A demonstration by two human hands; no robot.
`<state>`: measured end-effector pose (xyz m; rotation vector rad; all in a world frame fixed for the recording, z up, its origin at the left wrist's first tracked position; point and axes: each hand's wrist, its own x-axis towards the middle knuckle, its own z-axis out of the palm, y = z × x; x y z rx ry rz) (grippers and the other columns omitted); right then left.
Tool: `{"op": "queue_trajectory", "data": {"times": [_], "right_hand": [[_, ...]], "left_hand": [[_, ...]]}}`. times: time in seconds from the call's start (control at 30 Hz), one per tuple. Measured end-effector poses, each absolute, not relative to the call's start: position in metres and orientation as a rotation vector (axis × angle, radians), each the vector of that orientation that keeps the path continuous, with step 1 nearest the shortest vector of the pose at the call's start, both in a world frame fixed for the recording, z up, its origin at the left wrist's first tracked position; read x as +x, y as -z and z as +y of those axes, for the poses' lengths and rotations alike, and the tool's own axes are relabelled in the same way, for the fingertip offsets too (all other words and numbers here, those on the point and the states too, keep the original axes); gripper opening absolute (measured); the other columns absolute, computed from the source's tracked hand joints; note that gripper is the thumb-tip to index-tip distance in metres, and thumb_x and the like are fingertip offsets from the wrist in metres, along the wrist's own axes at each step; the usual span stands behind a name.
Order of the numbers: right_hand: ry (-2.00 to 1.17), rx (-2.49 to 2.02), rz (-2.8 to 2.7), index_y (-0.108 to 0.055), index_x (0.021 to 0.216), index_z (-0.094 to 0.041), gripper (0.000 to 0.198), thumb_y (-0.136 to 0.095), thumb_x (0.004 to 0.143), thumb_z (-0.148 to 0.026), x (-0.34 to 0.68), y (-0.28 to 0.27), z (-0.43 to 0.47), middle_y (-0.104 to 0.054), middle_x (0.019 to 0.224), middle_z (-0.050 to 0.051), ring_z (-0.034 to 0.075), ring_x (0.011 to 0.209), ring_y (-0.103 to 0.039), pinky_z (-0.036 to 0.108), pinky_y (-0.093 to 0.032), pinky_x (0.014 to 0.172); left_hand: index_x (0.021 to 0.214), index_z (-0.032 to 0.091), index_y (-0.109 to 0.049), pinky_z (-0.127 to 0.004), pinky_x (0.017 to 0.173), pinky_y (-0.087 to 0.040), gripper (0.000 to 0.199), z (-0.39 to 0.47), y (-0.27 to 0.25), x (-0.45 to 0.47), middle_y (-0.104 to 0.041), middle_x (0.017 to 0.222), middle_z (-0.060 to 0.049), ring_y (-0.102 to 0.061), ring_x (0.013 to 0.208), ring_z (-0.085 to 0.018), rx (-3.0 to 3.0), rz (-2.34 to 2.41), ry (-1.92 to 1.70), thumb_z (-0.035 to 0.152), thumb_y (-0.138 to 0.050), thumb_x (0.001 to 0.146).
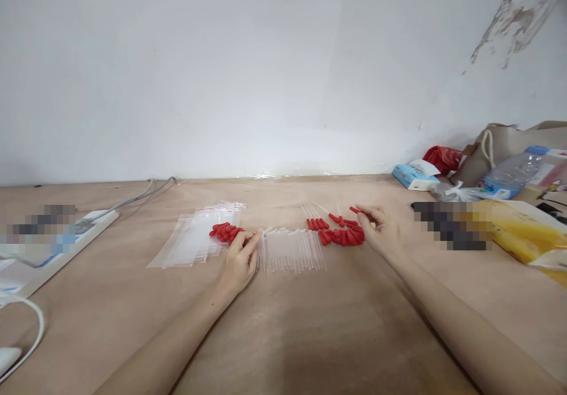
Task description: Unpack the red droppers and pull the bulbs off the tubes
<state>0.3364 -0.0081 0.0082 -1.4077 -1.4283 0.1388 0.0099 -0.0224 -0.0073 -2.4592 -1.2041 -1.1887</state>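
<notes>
My left hand (241, 262) has its thumb and fingers pinched together at the left end of a row of thin clear tubes (292, 250), closed on the top of one tube. A small pile of red rubber bulbs (225, 232) lies just beyond its knuckles. Over on the right, my right hand (378, 229) pinches a single red rubber bulb (355, 210) between thumb and fingertips, a little above the table. Beneath it more red bulbs (349, 237) are gathered, and several fitted droppers (315, 218) with red ends lie beside them.
Clear zip bags (190, 235) lie overlapping at the left. Farther left are a white power strip (75, 241) and its cables. On the right stand a blue tissue pack (414, 176), a plastic bottle (514, 170), a yellow package (527, 229) and a beige bag (473, 153). A wall closes the back.
</notes>
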Motion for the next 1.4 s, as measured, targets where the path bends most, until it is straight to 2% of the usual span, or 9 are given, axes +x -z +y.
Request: {"op": "queue_trajectory", "data": {"times": [0.1,0.23,0.33,0.47,0.6,0.8,1.03,1.17,1.4], "right_hand": [[-0.354,-1.565,-1.429,-0.062,0.086,-0.014,0.027,-0.055,0.071,-0.036,0.357,-0.017,0.011,-0.057,0.067,0.003,0.011,0.056,-0.048,0.023,-0.040,0.051],[-0.531,-1.659,-1.562,-0.060,0.073,-0.016,0.022,-0.059,0.066,-0.036,0.369,-0.017,0.025,-0.056,0.059,0.000,0.009,0.052,-0.046,0.020,-0.035,0.046],[-0.581,-1.717,-1.608,-0.060,0.069,-0.017,0.017,-0.060,0.064,-0.033,0.372,-0.012,0.025,-0.057,0.056,-0.001,0.010,0.050,-0.048,0.020,-0.035,0.045],[-0.577,-1.765,-1.587,-0.062,0.068,-0.018,0.015,-0.062,0.063,-0.032,0.377,-0.006,0.024,-0.060,0.057,0.000,0.011,0.051,-0.052,0.021,-0.037,0.047],[-0.577,-1.795,-1.589,-0.063,0.067,-0.019,0.015,-0.064,0.061,-0.033,0.380,-0.004,0.024,-0.062,0.058,0.001,0.013,0.054,-0.054,0.022,-0.039,0.048],[-0.502,-1.889,-1.539,-0.063,0.074,-0.017,0.025,-0.053,0.072,-0.039,0.375,-0.005,0.029,-0.064,0.063,0.002,0.012,0.054,-0.055,0.021,-0.038,0.047],[-0.409,-2.037,-1.567,-0.064,0.077,-0.020,0.022,-0.054,0.070,-0.039,0.363,-0.012,0.064,-0.065,0.075,0.002,0.014,0.065,-0.057,0.022,-0.037,0.055],[-0.410,-2.097,-1.594,-0.063,0.069,-0.019,0.022,-0.053,0.072,-0.038,0.360,-0.011,0.079,-0.064,0.068,0.004,0.016,0.067,-0.057,0.024,-0.038,0.059],[-0.483,-2.130,-1.626,-0.060,0.059,-0.018,0.033,-0.057,0.066,-0.050,0.350,-0.010,0.081,-0.061,0.056,0.004,0.017,0.062,-0.058,0.025,-0.039,0.057]], "left_hand": [[0.112,0.017,-0.052,-0.028,0.075,-0.047,0.031,-0.020,0.010,0.013,-0.052,0.088,-0.006,-0.053,0.083,-0.015,-2.449,-1.180,1.185,0.012,-0.039,0.084],[0.098,0.017,-0.056,-0.028,0.078,-0.047,0.022,-0.020,0.012,0.018,-0.055,0.091,-0.006,-0.054,0.086,-0.015,-2.526,-1.120,1.209,0.012,-0.042,0.083],[0.098,0.016,-0.057,-0.030,0.079,-0.047,0.019,-0.024,0.009,0.021,-0.055,0.094,-0.008,-0.054,0.089,-0.016,-2.609,-1.113,1.184,0.020,-0.047,0.082],[0.114,0.016,-0.051,-0.045,0.090,-0.039,0.046,-0.033,-0.002,0.016,-0.051,0.114,-0.013,-0.047,0.106,-0.026,-2.704,-1.104,0.909,0.041,-0.056,0.076],[0.130,0.021,-0.035,-0.053,0.097,-0.026,0.066,-0.033,-0.011,0.000,-0.039,0.132,-0.014,-0.032,0.123,-0.032,-2.801,-0.999,0.553,0.053,-0.052,0.074],[0.132,0.025,-0.032,-0.054,0.103,-0.016,0.053,-0.021,-0.011,-0.011,-0.044,0.131,-0.009,-0.030,0.126,-0.026,-2.818,-0.935,0.399,0.045,-0.044,0.083],[0.129,0.023,-0.037,-0.054,0.101,-0.019,0.052,-0.020,-0.008,-0.007,-0.045,0.129,-0.010,-0.032,0.125,-0.027,-2.756,-0.983,0.474,0.045,-0.045,0.083],[0.127,0.023,-0.041,-0.052,0.101,-0.023,0.055,-0.023,-0.007,-0.006,-0.047,0.126,-0.010,-0.035,0.122,-0.028,-2.695,-1.021,0.587,0.048,-0.049,0.079],[0.123,0.022,-0.045,-0.048,0.101,-0.026,0.042,-0.024,-0.005,-0.003,-0.048,0.124,-0.009,-0.037,0.120,-0.024,-2.661,-1.013,0.718,0.036,-0.047,0.083]]}}
